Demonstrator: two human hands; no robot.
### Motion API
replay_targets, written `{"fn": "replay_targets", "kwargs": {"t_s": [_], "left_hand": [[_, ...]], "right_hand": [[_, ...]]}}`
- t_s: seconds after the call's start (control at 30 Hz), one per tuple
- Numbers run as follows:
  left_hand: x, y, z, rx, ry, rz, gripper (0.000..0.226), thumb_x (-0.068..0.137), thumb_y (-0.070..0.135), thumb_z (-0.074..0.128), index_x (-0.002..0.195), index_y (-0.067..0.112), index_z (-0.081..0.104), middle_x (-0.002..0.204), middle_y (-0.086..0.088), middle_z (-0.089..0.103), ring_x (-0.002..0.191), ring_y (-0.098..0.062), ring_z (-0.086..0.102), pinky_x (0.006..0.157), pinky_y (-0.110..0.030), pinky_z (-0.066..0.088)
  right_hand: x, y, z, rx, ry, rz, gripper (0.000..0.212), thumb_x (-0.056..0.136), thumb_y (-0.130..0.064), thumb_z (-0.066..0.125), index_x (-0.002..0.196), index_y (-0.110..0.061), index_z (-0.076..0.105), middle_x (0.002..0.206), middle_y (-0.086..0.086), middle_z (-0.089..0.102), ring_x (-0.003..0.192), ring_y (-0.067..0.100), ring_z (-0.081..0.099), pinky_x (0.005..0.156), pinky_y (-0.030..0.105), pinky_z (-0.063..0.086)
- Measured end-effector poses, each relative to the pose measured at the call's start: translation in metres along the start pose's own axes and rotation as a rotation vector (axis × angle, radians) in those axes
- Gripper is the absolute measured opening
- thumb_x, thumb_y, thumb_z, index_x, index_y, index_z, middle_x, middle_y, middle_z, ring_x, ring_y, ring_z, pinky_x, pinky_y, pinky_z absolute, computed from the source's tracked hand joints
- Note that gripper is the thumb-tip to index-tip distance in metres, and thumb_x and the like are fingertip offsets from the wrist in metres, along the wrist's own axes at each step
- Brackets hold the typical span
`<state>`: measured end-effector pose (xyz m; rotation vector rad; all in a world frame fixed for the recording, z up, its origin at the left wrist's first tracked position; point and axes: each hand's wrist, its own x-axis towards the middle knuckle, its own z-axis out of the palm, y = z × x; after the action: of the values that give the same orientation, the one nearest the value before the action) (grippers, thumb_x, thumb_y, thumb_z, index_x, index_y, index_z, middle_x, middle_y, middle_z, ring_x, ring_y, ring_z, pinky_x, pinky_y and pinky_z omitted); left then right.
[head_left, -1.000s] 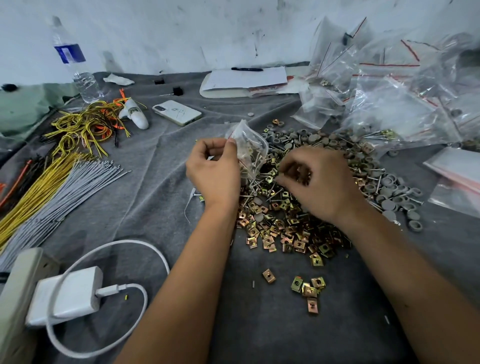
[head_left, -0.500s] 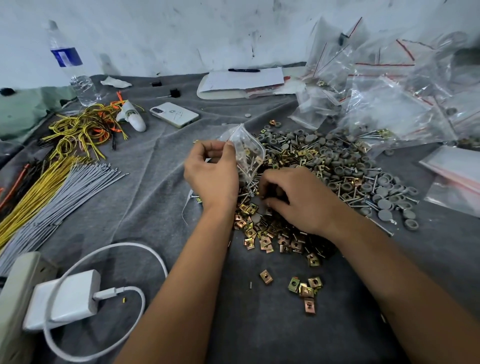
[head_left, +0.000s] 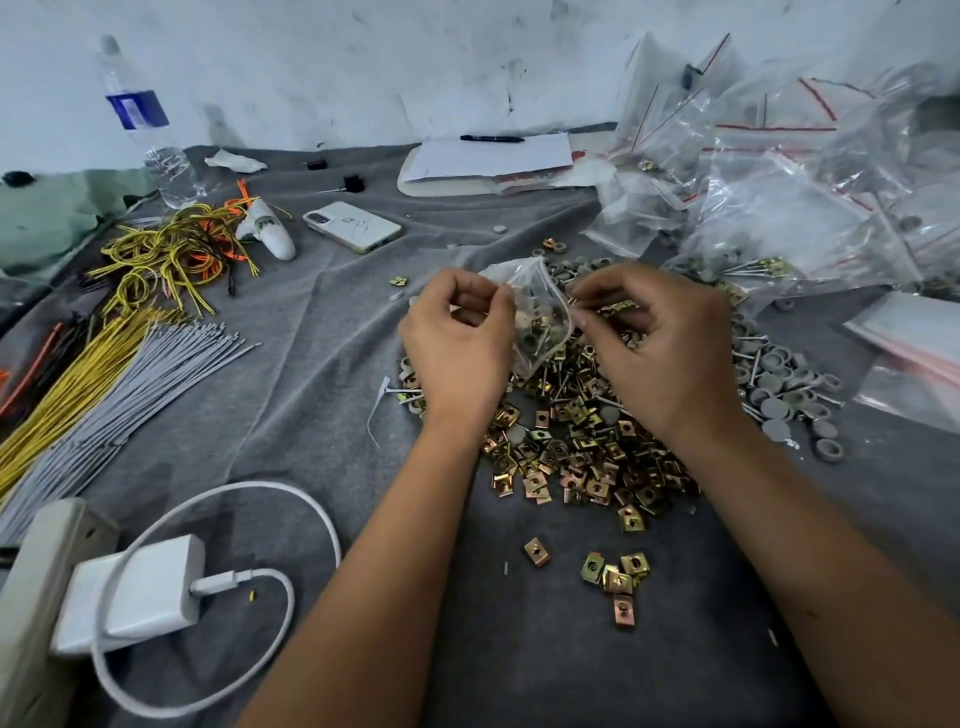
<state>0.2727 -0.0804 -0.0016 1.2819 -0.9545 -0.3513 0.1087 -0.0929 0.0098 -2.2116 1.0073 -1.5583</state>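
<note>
- Grip, left hand (head_left: 457, 353): thumb and forefinger pinch the left rim of the small clear bag (head_left: 540, 325).
- Grip, right hand (head_left: 665, 348): fingers curled, pinching a brass clip (head_left: 619, 307) at the bag's right rim.
- Small clear bag: mouth upward, partly filled with hardware, held between both hands above the pile.
- Pile of brass clips (head_left: 587, 457): on the grey-clothed counter (head_left: 322, 332), under and in front of the hands.
- Loose clips (head_left: 615, 577): a few, apart from the pile on its near side.
- Grey caps (head_left: 779, 395): mixed with screws, right of the pile.
- Zip bags (head_left: 779, 208): heaped, far right.
- Phone (head_left: 353, 227): face down, far left of the hands.
- Wire bundles (head_left: 78, 384): left edge.
- White charger (head_left: 135, 592): near left, cable looped.
</note>
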Motion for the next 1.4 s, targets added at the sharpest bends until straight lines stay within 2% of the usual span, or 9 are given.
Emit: {"fn": "replay_targets", "kwargs": {"t_s": [0.1, 0.27, 0.37, 0.47, 0.67, 0.77, 1.1, 1.23, 1.4], "left_hand": [[0.003, 0.001, -0.003, -0.018, 0.076, -0.022, 0.017, 0.086, 0.009, 0.076, 0.074, 0.016, 0.067, 0.067, 0.007, 0.065, 0.063, -0.009, 0.058, 0.062, -0.028, 0.051], [0.007, -0.001, -0.005, -0.053, 0.172, -0.1, 0.013, 0.086, 0.011, 0.077, 0.077, 0.012, 0.067, 0.069, 0.002, 0.066, 0.063, -0.014, 0.059, 0.063, -0.034, 0.053], [0.008, 0.0, -0.005, -0.055, 0.177, -0.115, 0.013, 0.086, 0.011, 0.077, 0.078, 0.009, 0.068, 0.071, -0.002, 0.067, 0.064, -0.02, 0.061, 0.065, -0.041, 0.056], [0.007, 0.001, -0.005, -0.051, 0.166, -0.113, 0.012, 0.086, 0.011, 0.077, 0.077, 0.01, 0.067, 0.071, -0.003, 0.067, 0.066, -0.025, 0.063, 0.065, -0.044, 0.057], [0.006, 0.001, -0.003, -0.047, 0.158, -0.111, 0.011, 0.086, 0.009, 0.076, 0.081, 0.005, 0.069, 0.073, -0.005, 0.067, 0.066, -0.023, 0.062, 0.064, -0.038, 0.055], [0.006, 0.001, -0.004, -0.039, 0.159, -0.111, 0.01, 0.087, 0.01, 0.076, 0.083, 0.004, 0.069, 0.074, -0.004, 0.067, 0.067, -0.018, 0.061, 0.066, -0.036, 0.054], [0.006, -0.003, -0.003, -0.023, 0.149, -0.085, 0.011, 0.086, 0.01, 0.076, 0.079, 0.01, 0.068, 0.072, 0.001, 0.066, 0.065, -0.01, 0.059, 0.063, -0.028, 0.052], [0.004, -0.002, -0.003, -0.006, 0.128, -0.029, 0.013, 0.086, 0.009, 0.076, 0.078, 0.013, 0.068, 0.07, 0.004, 0.065, 0.064, -0.008, 0.058, 0.063, -0.025, 0.049], [0.0, -0.002, -0.002, 0.062, -0.023, 0.087, 0.017, 0.085, 0.01, 0.077, 0.075, 0.017, 0.065, 0.064, 0.011, 0.061, 0.058, -0.002, 0.056, 0.059, -0.02, 0.045]], "right_hand": [[0.0, -0.002, -0.003, -0.028, -0.1, -0.033, 0.012, 0.087, -0.019, 0.081, 0.096, -0.014, 0.075, 0.092, -0.005, 0.073, 0.086, 0.006, 0.07, 0.078, 0.031, 0.061], [-0.005, -0.008, 0.009, -0.167, -0.688, -0.073, 0.038, 0.073, -0.065, 0.072, 0.084, -0.029, 0.075, 0.086, -0.022, 0.058, 0.093, 0.003, 0.048, 0.082, 0.031, 0.045], [-0.006, -0.007, 0.017, -0.28, -0.815, -0.039, 0.044, 0.069, -0.075, 0.066, 0.081, -0.033, 0.068, 0.087, -0.02, 0.051, 0.096, 0.006, 0.042, 0.085, 0.034, 0.044], [-0.006, -0.005, 0.017, -0.258, -0.82, -0.013, 0.038, 0.073, -0.069, 0.069, 0.084, -0.033, 0.07, 0.087, -0.019, 0.053, 0.095, 0.007, 0.044, 0.088, 0.037, 0.045], [-0.011, -0.008, 0.017, -0.184, -0.81, -0.022, 0.015, 0.084, -0.047, 0.078, 0.088, -0.034, 0.069, 0.087, -0.021, 0.055, 0.095, 0.003, 0.045, 0.09, 0.041, 0.045], [-0.011, -0.008, 0.017, -0.154, -0.796, -0.024, 0.023, 0.081, -0.051, 0.078, 0.097, -0.036, 0.07, 0.09, -0.02, 0.053, 0.097, 0.003, 0.044, 0.087, 0.036, 0.043], [-0.012, -0.012, 0.02, 0.013, -0.819, 0.01, 0.012, 0.084, -0.03, 0.083, 0.087, -0.028, 0.073, 0.091, -0.017, 0.062, 0.095, 0.003, 0.057, 0.085, 0.024, 0.048], [-0.008, -0.015, 0.012, 0.161, -0.66, 0.102, 0.01, 0.085, -0.022, 0.083, 0.089, -0.022, 0.074, 0.087, -0.013, 0.071, 0.086, 0.003, 0.067, 0.079, 0.016, 0.051], [-0.003, -0.013, 0.007, 0.1, -0.233, 0.079, 0.011, 0.085, -0.013, 0.082, 0.093, -0.013, 0.075, 0.089, -0.01, 0.071, 0.083, 0.005, 0.067, 0.077, 0.023, 0.056]]}}
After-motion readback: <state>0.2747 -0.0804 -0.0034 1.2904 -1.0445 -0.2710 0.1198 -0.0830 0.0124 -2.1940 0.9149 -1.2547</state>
